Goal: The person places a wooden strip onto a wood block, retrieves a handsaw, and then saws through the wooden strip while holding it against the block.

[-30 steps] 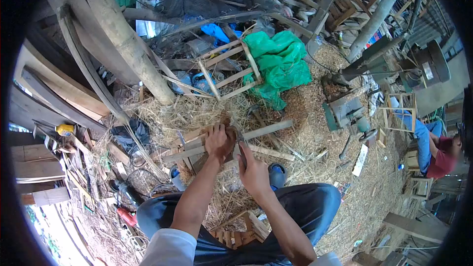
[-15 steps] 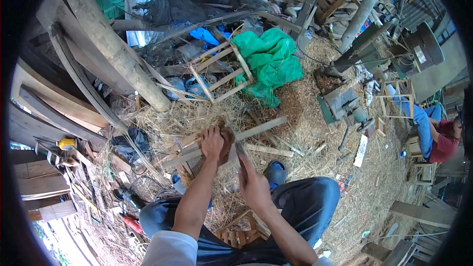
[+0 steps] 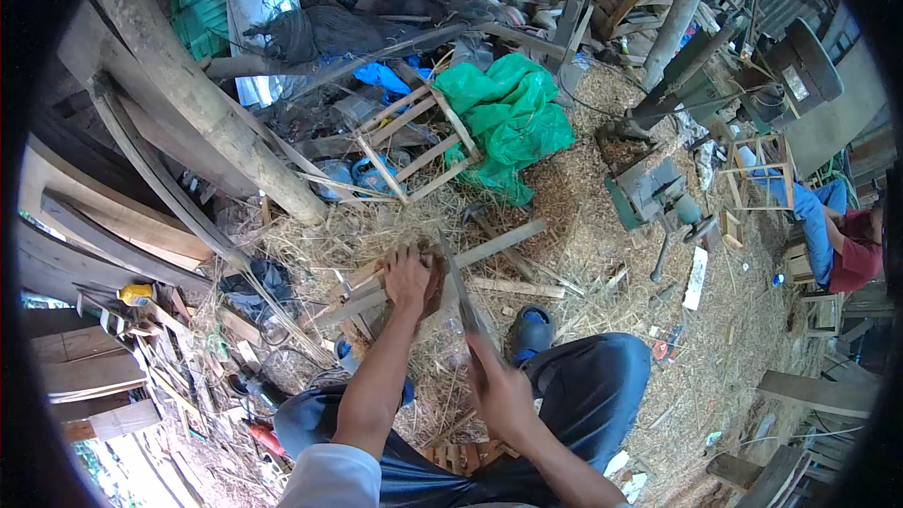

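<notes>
Straw and shavings litter the floor (image 3: 710,357) around the brown wood piece (image 3: 435,284), which sits ahead of the person's knees. The left hand (image 3: 408,280) is clamped over it, while the right hand (image 3: 503,400) grips a long blade (image 3: 458,284) that reaches just beside it. Looks like a cutting or trimming step to me; another stroke would call for a firm hold and fingers clear of the edge. Beyond the wood piece, a slatted frame (image 3: 381,167) meets green plastic (image 3: 513,113). Off to its right, a machine's pale label (image 3: 795,84) is too small to read.

Wood shavings and straw cover the floor (image 3: 696,357).
</notes>
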